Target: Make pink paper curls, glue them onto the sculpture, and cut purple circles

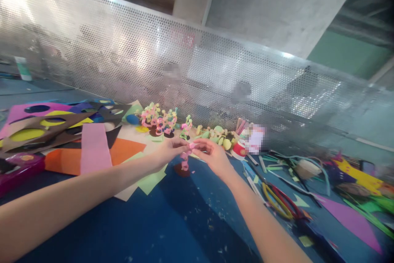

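Note:
My left hand and my right hand meet above the blue tabletop, both with fingertips pinched at a small pink paper piece. Directly below them a pink curled-paper model stands upright on a round brown base. Whether the pinched piece is joined to this model cannot be made out. Behind my left hand is a group of similar small pink and green paper models, some on brown discs.
Coloured paper sheets and cut-out scraps cover the left side. To the right lie yellow-and-red-handled scissors, paper strips, a red-and-white container and green paper pieces. A perforated metal screen borders the table's back.

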### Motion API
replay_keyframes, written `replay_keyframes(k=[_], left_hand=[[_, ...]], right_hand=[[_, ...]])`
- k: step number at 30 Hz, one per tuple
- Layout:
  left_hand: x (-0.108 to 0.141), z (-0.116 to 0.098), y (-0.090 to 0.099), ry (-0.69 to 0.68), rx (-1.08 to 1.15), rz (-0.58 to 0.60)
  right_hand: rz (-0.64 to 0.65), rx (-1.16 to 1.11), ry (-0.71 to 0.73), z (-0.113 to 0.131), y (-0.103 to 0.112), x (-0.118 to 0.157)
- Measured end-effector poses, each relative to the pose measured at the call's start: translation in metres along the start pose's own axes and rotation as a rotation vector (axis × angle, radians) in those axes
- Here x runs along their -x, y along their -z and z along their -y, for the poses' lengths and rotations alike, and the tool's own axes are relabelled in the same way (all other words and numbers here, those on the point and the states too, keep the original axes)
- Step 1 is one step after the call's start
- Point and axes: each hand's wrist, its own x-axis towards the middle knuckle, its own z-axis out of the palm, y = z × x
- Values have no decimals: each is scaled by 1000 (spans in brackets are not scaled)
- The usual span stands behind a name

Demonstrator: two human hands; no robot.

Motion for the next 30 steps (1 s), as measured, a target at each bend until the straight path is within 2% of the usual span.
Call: replay_keyframes(k=[13,19,23,30], left_hand=[[0,-4,-2,-6,21,-40],[-2,1,3,-5,28,-48],[-3,6,4,16,32,-32],[-5,17,10,27,-14,-119]], right_hand=[[8,78,21,-1,3,1],[-59,157,-26,-23,7,-1],[-54,185,-50,-39,8,-1],[-67,289,-58,-59,5,2]])
